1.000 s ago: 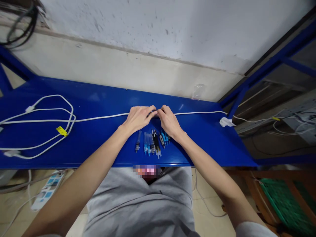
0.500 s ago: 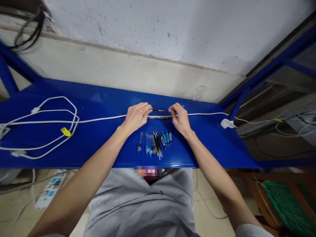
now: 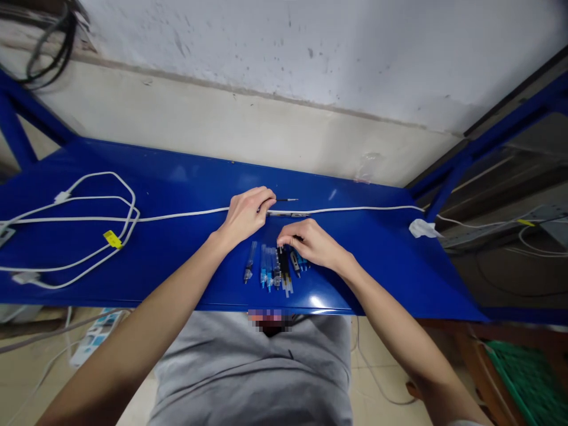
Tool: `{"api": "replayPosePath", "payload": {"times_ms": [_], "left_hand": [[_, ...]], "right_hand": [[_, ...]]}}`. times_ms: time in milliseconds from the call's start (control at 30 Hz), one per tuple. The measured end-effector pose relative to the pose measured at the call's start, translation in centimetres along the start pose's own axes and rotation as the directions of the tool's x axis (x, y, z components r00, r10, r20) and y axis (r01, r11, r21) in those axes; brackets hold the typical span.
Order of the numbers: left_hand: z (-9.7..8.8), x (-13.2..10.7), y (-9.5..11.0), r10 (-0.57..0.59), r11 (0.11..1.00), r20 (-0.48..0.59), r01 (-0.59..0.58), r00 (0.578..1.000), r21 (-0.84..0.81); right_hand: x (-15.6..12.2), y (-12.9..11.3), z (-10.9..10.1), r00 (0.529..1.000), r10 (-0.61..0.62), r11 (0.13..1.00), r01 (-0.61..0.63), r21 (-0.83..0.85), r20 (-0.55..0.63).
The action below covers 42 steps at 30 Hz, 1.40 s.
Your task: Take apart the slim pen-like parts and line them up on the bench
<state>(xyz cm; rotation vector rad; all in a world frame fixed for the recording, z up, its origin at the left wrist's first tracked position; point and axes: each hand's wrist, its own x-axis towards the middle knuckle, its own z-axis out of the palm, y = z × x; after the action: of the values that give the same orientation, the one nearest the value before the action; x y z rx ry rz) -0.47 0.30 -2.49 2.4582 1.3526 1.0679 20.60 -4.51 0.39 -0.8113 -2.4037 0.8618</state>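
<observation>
My left hand is closed in a pinch on a dark pen refill, its thin tip pointing right. Just below that refill, a slim pen part lies along the white cable. My right hand is over the row of pen parts, fingers curled and pressed together at the upper ends of the black refills; whatever they pinch is hidden. Left of these lie clear pen barrels with blue or dark ends, one set apart. Grey and blue pen pieces are partly covered by my right hand.
A white cable runs across the blue shelf, with loops and a yellow tag at left. Crumpled white tissue lies at the right end. Blue uprights and a wall bound the shelf.
My right hand has moved down and towards me, from beside the refill's tip to the row of pen parts. My left hand keeps the refill in nearly the same place.
</observation>
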Motion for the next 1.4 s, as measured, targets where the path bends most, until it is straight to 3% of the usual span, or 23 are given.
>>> {"api": "replayPosePath", "payload": {"times_ms": [133, 233, 433, 533, 633, 800, 1400], "left_hand": [[0.2, 0.0, 0.1, -0.024, 1.0, 0.018, 0.024, 1.0, -0.009], [0.3, 0.0, 0.2, -0.035, 0.999, 0.026, 0.036, 0.999, -0.007], [0.4, 0.0, 0.2, -0.033, 0.999, 0.008, 0.033, 0.999, -0.02], [0.4, 0.0, 0.2, -0.043, 0.999, -0.009, 0.042, 0.999, -0.014], [0.5, 0.0, 0.2, -0.05, 0.999, -0.014, 0.05, 0.999, -0.008], [0.5, 0.0, 0.2, -0.046, 0.999, -0.026, 0.045, 0.999, -0.005], [0.4, -0.2, 0.2, -0.046, 0.999, -0.045, 0.046, 0.998, 0.007]], "right_hand": [[-0.2, -0.1, -0.2, 0.996, 0.06, 0.985, -0.069, 0.156, 0.066], [-0.2, 0.0, -0.3, 0.991, 0.108, 0.976, -0.12, 0.18, 0.076], [0.1, 0.2, -0.2, 0.994, 0.038, 0.964, -0.063, 0.259, 0.098], [0.1, 0.3, 0.0, 0.993, 0.061, 0.951, -0.088, 0.296, 0.099], [0.2, 0.5, 0.4, 0.99, 0.105, 0.965, -0.125, 0.231, 0.098], [0.2, 0.7, 0.8, 0.995, 0.073, 0.992, -0.079, 0.1, 0.061], [0.2, 0.7, 0.3, 0.992, 0.051, 0.996, -0.058, 0.065, 0.116]]}}
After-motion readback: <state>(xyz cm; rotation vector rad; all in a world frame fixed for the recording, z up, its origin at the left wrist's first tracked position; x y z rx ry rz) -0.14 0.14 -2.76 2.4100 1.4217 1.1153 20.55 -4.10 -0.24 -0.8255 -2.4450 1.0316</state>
